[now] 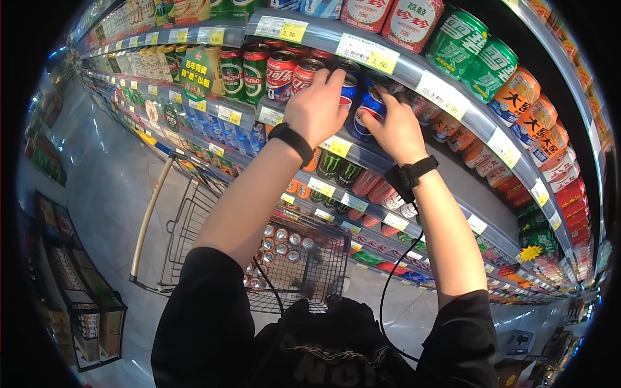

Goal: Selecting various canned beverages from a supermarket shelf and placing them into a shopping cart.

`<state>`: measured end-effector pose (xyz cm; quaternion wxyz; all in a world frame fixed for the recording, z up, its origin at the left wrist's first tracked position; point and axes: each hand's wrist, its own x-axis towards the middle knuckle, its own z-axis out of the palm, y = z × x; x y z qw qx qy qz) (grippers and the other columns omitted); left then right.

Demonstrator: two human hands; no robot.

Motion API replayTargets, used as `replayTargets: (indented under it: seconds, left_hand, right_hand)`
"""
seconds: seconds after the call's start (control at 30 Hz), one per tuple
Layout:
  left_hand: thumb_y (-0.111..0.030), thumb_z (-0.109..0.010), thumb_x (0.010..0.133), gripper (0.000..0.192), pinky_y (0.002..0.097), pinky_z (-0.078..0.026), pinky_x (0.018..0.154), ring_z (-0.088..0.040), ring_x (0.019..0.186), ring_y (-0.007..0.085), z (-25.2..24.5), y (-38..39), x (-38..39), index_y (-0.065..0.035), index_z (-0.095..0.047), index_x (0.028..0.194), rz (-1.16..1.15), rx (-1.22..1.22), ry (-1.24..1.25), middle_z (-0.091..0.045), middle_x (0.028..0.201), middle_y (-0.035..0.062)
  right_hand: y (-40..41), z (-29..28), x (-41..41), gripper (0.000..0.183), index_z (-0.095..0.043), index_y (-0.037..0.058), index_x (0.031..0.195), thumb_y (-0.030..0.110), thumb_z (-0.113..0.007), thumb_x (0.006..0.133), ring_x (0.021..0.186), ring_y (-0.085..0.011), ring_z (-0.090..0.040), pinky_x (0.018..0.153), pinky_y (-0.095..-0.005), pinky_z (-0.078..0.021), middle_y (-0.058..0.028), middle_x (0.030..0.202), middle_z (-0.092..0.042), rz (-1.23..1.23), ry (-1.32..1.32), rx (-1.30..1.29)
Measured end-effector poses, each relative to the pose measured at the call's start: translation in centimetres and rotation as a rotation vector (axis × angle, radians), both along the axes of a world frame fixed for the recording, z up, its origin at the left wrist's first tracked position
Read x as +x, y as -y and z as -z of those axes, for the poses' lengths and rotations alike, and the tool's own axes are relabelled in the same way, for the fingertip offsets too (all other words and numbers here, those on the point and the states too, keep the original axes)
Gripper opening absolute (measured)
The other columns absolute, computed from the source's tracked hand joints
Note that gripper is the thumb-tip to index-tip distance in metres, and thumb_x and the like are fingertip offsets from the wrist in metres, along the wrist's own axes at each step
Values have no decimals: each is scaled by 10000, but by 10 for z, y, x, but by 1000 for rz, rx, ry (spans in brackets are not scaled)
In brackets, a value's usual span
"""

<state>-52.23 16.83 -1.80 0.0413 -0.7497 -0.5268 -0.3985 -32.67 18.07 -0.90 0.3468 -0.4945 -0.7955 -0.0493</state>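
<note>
My left hand (318,104) reaches onto the shelf and grips a blue Pepsi can (348,89). Its fingers lie over the top, its thumb is at the front, and the hand hides most of the can. Just right of it, my right hand (395,123) holds another blue Pepsi can (371,109) at the shelf's front edge, thumb in front and fingers near the rim. Red Coca-Cola cans (280,76) stand left of my left hand, and one is partly covered by it. Darker can tops (348,65) show behind, under the upper shelf.
Price labels line the upper shelf edge (320,36) close above my hands. Green Tsingtao cans (232,72) stand further left; orange cans (444,126) are to the right. Below is a wire shopping cart (325,271) holding several cans (281,249). A black cable (388,286) hangs by my right arm.
</note>
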Motion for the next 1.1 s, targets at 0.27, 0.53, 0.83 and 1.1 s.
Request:
replayTargets:
  seconds: [0.27,0.53,0.83,1.1]
  left_hand:
    - [-315,-797,828,590,460,-594,803,-691,989,383,-10,-11,10,-35,-540,1279,-83,-136,-113,-590,1231,165]
    - [-299,-867,739,610,451,-599,766,-703,958,366,-15,-8,18,-52,-575,1215,-64,-107,-152,-620,1169,149]
    - [-302,-806,802,678,407,-594,725,-731,872,288,4,87,6,-118,-528,1392,286,114,-73,-606,1359,95]
    - [-352,-852,779,641,379,-599,670,-734,839,291,132,216,-17,-69,-608,1300,386,-224,165,-655,1268,119]
  right_hand:
    - [7,-6,20,650,-613,42,1363,331,-786,806,999,-409,-705,895,-460,-562,-257,1076,-724,43,-5,-99]
    - [17,-10,39,654,-602,52,1380,295,-767,796,1067,-409,-682,934,-450,-547,-267,1179,-691,105,8,-134]
    - [20,-10,75,661,-605,49,1366,283,-795,777,1117,-398,-660,981,-434,-522,-248,1241,-671,106,8,-150]
    - [39,-13,81,641,-571,16,1350,157,-824,778,1106,-306,-676,957,-381,-526,-203,1178,-689,-69,-162,-261]
